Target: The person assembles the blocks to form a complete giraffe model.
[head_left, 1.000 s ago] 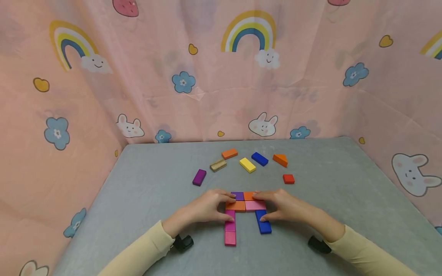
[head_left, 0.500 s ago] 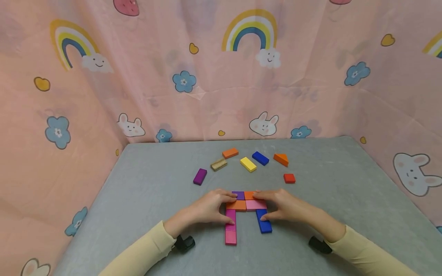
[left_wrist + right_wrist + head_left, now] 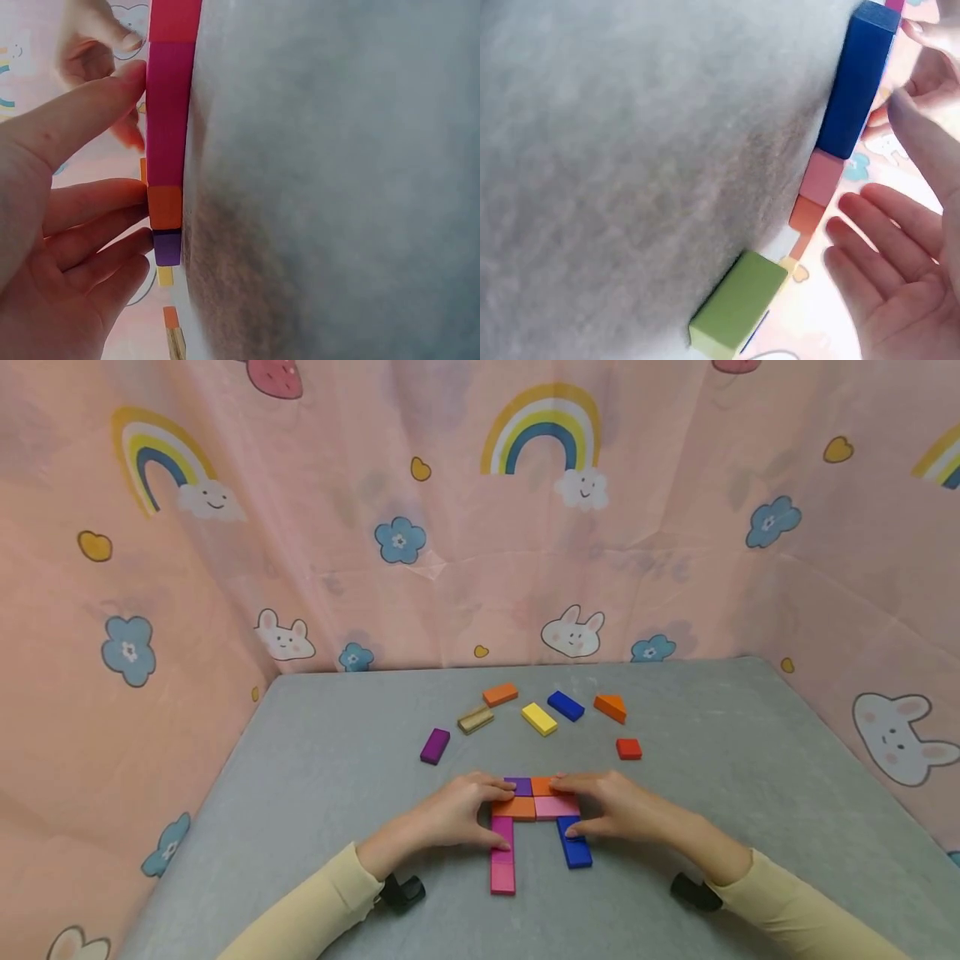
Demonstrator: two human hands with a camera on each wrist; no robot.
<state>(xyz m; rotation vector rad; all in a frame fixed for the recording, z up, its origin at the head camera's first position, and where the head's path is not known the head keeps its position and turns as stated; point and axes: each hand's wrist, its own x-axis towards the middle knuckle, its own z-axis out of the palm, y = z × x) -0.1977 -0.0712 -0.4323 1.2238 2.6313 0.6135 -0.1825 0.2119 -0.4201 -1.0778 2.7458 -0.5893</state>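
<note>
Flat coloured blocks form a shape on the table. Its top row pairs a purple block [image 3: 520, 787] with an orange block [image 3: 540, 786]; below lie another orange block [image 3: 521, 810] and a pink block [image 3: 553, 808]. A magenta block [image 3: 502, 829] and a pink-red block [image 3: 502, 878] make the left leg, a slightly slanted blue block [image 3: 577, 855] the right. My left hand [image 3: 457, 810] rests its thumb on the magenta block, fingertips at the orange and purple ones. My right hand [image 3: 622, 807] spreads over the right side, thumb at the blue block, gripping nothing.
A green block [image 3: 742, 300], hidden from the head view, lies near the right hand. Farther back are purple [image 3: 435, 747], wood-coloured [image 3: 476, 719], orange [image 3: 500, 695], yellow [image 3: 539, 718], blue [image 3: 566, 705] and red [image 3: 628, 749] blocks and an orange triangle [image 3: 611, 707]. A pink curtain [image 3: 480, 543] hangs behind.
</note>
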